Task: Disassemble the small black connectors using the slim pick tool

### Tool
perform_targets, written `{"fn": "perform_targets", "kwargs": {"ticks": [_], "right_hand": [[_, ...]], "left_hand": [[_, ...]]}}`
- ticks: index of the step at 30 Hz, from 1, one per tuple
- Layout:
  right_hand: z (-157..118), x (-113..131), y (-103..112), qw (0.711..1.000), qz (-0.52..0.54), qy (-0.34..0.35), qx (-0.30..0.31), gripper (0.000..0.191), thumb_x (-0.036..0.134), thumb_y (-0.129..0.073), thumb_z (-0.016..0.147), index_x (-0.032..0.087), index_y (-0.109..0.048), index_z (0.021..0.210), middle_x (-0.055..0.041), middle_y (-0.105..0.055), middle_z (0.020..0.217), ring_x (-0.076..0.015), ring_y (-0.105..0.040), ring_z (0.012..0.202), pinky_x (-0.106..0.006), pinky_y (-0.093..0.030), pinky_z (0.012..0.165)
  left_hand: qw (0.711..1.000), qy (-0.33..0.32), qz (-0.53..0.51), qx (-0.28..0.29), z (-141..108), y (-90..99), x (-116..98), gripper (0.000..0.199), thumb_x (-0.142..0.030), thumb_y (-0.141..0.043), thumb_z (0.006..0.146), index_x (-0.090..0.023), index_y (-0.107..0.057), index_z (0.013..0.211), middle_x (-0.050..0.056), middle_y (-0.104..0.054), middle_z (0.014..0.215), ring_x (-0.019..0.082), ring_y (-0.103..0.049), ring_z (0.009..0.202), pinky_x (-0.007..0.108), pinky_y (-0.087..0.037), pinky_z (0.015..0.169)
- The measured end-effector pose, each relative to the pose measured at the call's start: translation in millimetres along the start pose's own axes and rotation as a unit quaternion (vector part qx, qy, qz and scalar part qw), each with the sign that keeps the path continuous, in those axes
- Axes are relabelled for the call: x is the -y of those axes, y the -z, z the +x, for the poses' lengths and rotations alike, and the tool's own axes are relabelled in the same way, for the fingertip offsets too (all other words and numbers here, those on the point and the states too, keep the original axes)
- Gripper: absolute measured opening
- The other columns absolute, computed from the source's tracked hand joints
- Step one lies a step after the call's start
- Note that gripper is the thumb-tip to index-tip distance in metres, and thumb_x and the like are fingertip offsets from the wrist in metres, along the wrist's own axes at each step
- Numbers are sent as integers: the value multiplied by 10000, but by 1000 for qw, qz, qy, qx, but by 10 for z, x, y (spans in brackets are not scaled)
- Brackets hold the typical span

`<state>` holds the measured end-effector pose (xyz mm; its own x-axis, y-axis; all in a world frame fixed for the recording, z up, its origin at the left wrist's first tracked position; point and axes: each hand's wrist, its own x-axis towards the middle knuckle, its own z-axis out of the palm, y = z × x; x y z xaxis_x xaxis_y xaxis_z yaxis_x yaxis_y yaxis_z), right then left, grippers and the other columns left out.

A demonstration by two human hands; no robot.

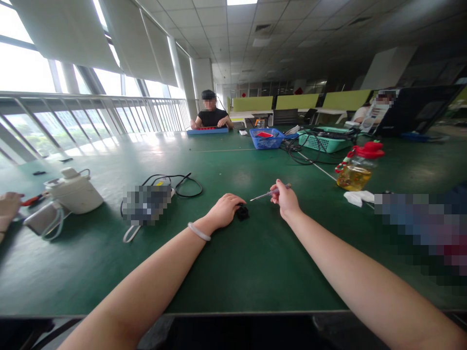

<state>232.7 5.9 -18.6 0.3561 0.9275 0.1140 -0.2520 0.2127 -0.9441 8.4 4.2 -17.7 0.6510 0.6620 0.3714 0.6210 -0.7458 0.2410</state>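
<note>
My right hand [286, 200] is closed around the handle of a screwdriver [260, 196]. Its metal shaft points left, with the tip in the air a little to the right of my left hand [225, 211]. The fingers of that hand are curled over a small black part [242, 213] on the green table, and they partly cover it. The part looks rounded with a dark hollow, but its kind is too small to make out. A pale bangle circles my left wrist.
On the green table [233, 267], a blurred-out device with a black cable [189, 194] lies left, beyond it a white jug [78, 192]. Blue basket [268, 141], green basket [324, 142] and red-lidded bottle [355, 172] stand right. Another person's hand [9, 209] rests far left; a person sits opposite.
</note>
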Motion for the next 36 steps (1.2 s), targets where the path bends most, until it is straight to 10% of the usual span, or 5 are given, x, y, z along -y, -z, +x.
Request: {"fn": "perform_targets", "kwargs": {"ticks": [11,19,36], "right_hand": [[-38,60,-6,1000,-9,1,3,352,459,-622,760,179,-569,554,44,-461,399,-63,-395,335,-202,-373,343],[-7,28,-1,1000,-13,4,5,347,460,-602,769,183,-567,563,51,-456,394,-64,-388,321,-212,-373,350],[-32,49,-19,1000,-7,9,12,354,470,-611,755,181,-565,556,54,-447,388,-59,-378,317,-215,-361,350]], "left_hand": [[993,16,-18,-117,-40,220,-178,240,-292,-448,932,-203,-592,1102,62,-653,991,214,-558,974,379,-441,913],[996,-79,36,-20,-63,330,-306,281,-396,-522,882,-257,-668,1078,58,-664,945,247,-531,993,416,-369,942],[996,-77,36,-5,-65,331,-252,263,-343,-533,885,-299,-670,1105,44,-649,972,235,-526,1001,403,-374,938]]}}
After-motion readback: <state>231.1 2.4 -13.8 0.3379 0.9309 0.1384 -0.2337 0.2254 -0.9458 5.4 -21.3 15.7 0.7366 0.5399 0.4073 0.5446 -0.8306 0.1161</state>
